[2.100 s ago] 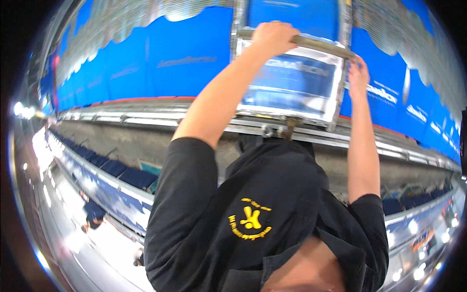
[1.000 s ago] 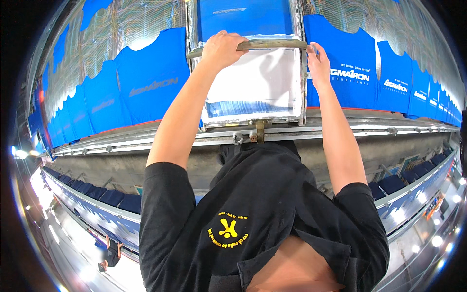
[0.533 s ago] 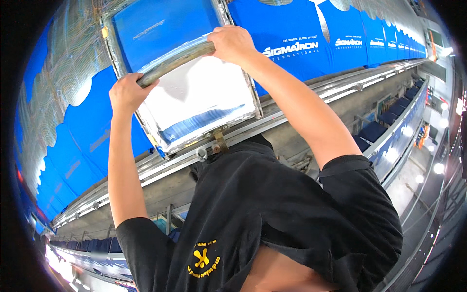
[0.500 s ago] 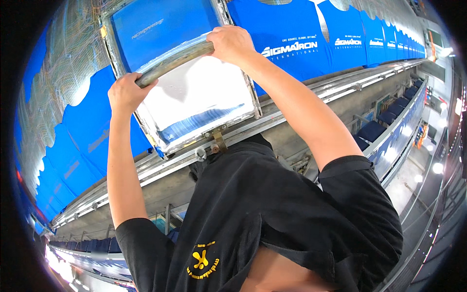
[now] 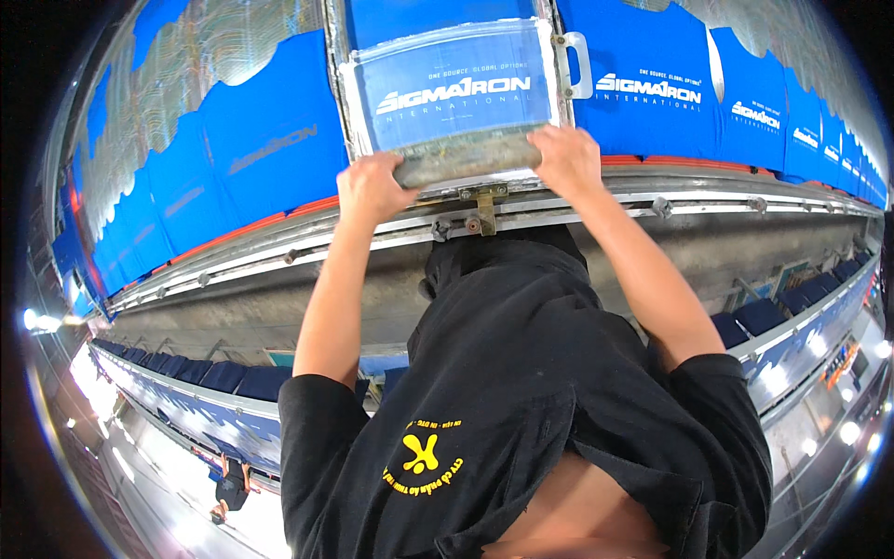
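My left hand (image 5: 374,191) and my right hand (image 5: 570,163) are both closed around the ends of a long squeegee (image 5: 470,156). It lies across the near end of a screen printing frame (image 5: 562,88), level with my waist. Beyond the squeegee, the mesh (image 5: 447,70) has a thin whitish film, with white lettering showing on the blue below. A white handle (image 5: 581,65) juts from the frame's right side. The squeegee's blade edge is hidden from me. Under the frame's near edge, a brass-coloured bracket (image 5: 486,211) meets the metal rail (image 5: 596,207).
Blue fabric pieces with white print (image 5: 652,88) lie in a row to the right. More blue pieces (image 5: 270,130) extend to the left. Rail stops (image 5: 662,207) stick up along the table edge. Behind me runs another table with dark fabric (image 5: 223,375); a person (image 5: 231,484) stands farther back.
Both hands have drawn the squeegee toward me, from mid-frame to the near end. The bright white area in front of it no longer shows. The view has turned and shifted.
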The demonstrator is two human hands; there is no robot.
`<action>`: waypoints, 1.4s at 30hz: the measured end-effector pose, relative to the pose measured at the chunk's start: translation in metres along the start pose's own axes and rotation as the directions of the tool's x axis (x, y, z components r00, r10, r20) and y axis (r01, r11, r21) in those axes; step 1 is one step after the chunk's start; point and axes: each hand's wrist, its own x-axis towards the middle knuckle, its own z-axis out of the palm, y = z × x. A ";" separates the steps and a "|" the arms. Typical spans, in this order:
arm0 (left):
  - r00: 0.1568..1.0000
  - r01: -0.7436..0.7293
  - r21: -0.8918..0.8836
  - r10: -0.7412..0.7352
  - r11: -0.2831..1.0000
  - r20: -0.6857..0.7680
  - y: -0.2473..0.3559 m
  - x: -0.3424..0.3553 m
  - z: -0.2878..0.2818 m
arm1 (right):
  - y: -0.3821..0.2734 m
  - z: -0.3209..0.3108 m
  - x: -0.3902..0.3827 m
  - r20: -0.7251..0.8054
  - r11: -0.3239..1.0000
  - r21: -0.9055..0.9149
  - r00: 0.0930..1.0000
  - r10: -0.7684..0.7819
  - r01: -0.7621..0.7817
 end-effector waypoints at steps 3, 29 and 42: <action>0.991 -0.039 -0.012 0.037 0.999 -0.129 -0.002 -0.030 0.023 | -0.004 0.010 -0.025 -0.142 0.994 0.060 0.987 -0.079 0.088; 0.994 -0.035 0.080 0.026 0.996 0.107 -0.038 0.170 -0.090 | 0.018 -0.063 0.179 0.038 0.995 -0.099 0.999 0.003 0.001; 0.994 -0.037 -0.013 0.036 0.999 -0.105 -0.035 0.099 -0.025 | 0.015 -0.021 0.112 0.055 0.992 -0.123 0.998 0.001 0.006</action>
